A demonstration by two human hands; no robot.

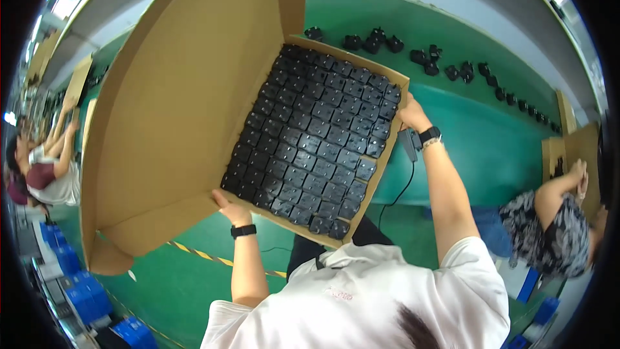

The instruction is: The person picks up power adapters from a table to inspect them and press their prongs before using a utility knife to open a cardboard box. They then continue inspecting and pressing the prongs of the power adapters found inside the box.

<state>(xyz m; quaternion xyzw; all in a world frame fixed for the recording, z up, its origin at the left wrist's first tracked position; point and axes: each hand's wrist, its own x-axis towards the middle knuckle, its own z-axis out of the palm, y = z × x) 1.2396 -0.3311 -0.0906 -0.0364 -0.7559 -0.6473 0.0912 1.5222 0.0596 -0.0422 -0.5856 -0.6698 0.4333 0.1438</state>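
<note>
Between my hands is a shallow cardboard box [389, 149], tilted and packed with rows of black power adapters [310, 142], small metal pins showing on many of them. Its large brown lid [174, 103] stands open to the left. My left hand [231, 209] grips the near left corner, thumb up on the rim and the other fingers hidden underneath. At the far right corner, my right hand [413, 114] is closed on the side wall. A dark band circles each wrist. Beside the right wrist hangs a black clip-like piece [408, 145] with a thin cable.
More black adapters [371, 44] lie in loose groups along the far side of the green bench [478, 142]. On the right a co-worker [549, 226] sits by an open carton [581, 149]. Other people [48, 168] work at far left, above blue bins [87, 297].
</note>
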